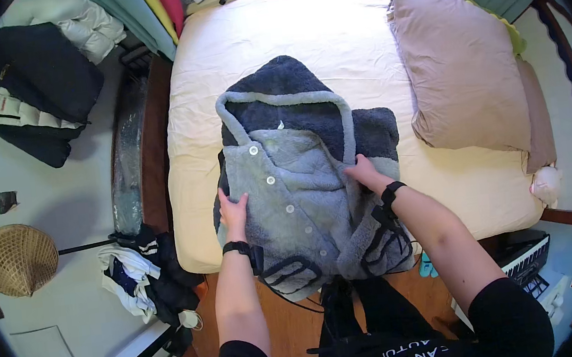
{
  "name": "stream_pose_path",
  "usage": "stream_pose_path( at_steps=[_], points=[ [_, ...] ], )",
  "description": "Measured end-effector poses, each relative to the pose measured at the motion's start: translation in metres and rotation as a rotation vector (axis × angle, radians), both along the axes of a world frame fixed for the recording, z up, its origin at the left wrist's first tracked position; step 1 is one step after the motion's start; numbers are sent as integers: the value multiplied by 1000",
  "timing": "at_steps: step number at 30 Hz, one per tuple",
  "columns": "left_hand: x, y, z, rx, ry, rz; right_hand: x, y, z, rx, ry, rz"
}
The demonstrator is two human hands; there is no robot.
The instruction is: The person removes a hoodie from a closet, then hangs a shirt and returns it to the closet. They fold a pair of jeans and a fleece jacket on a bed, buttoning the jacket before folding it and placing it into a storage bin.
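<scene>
A grey fleece hooded jacket (286, 178) with a dark grey hood and white buttons lies front up on the bed, its lower end hanging past the near edge. My left hand (233, 212) rests on the jacket's left side, thumb and index finger spread apart; its other fingers are partly hidden. Across the chest, my right hand (365, 173) pinches the fleece at the front edge, just below the hood's light trim. A dark sleeve part (376, 130) sticks out to the right of the hood. Dark-piped pockets (292, 273) show near the hem.
The bed's pale yellow sheet (270, 28) surrounds the jacket. A brown pillow (463, 76) and a plush toy (546, 185) lie at right. Clothes (132, 283) hang at left near a woven conical hat (20, 258). A keyboard instrument (527, 257) stands at lower right. Cables run from my wrist straps.
</scene>
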State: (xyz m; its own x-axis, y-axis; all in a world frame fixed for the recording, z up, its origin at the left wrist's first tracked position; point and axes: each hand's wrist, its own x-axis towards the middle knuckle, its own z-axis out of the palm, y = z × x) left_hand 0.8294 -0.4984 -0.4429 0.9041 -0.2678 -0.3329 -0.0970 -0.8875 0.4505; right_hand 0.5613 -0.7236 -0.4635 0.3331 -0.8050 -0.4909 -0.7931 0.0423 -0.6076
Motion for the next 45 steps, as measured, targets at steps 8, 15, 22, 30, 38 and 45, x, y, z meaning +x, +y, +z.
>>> stream_pose_path(
  at_steps=[8,15,22,30,38,45],
  points=[
    [-82,1,20,-504,97,-625,59,-23,113,213,-617,-47],
    [-10,25,12,-550,174,-241,56,-69,64,-232,-393,662],
    [1,18,-11,-195,360,-524,-4,-147,31,-106,270,585],
    [-131,11,60,-285,717,-797,-85,-54,69,62,236,813],
    [-144,-28,191,-453,604,-1013,-126,-71,222,-264,230,519],
    [-56,-74,240,-809,-32,-352,-116,-132,296,-819,138,5]
  ],
)
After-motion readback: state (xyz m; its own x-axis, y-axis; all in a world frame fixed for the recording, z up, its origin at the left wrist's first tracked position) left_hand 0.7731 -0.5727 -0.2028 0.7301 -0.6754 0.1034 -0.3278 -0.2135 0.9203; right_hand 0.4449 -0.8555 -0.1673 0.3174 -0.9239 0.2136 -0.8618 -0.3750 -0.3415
